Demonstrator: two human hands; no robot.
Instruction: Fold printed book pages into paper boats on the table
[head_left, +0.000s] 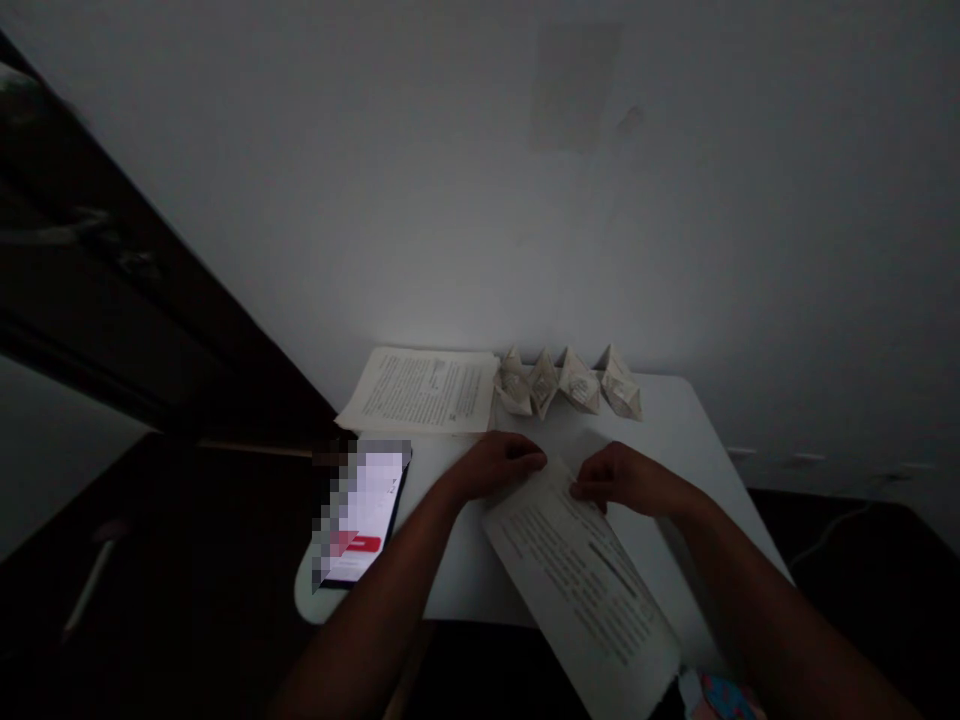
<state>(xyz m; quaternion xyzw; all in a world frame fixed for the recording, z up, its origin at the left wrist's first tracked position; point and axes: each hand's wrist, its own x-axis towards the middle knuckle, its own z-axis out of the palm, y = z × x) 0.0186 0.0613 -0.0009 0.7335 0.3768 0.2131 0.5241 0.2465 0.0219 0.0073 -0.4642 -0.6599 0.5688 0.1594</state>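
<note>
A printed sheet of paper (574,580) lies slantwise on the white table, its lower end hanging past the front edge. My left hand (501,466) is closed on the sheet's far left edge, thumb and fingers together. Across from it, my right hand (619,476) pinches the far right edge. Between the hands the far end of the paper narrows, though dimness hides the exact folds. Just beyond my hands, several folded paper boats (579,388) stand in a row along the back of the table.
A stack of printed sheets (427,390) sits at the back left of the table (457,590). A lit phone (371,520) lies at the left edge. Behind stands a pale wall (450,200), with a dark door (112,260) to the left. Colourful fabric (720,697) shows bottom right.
</note>
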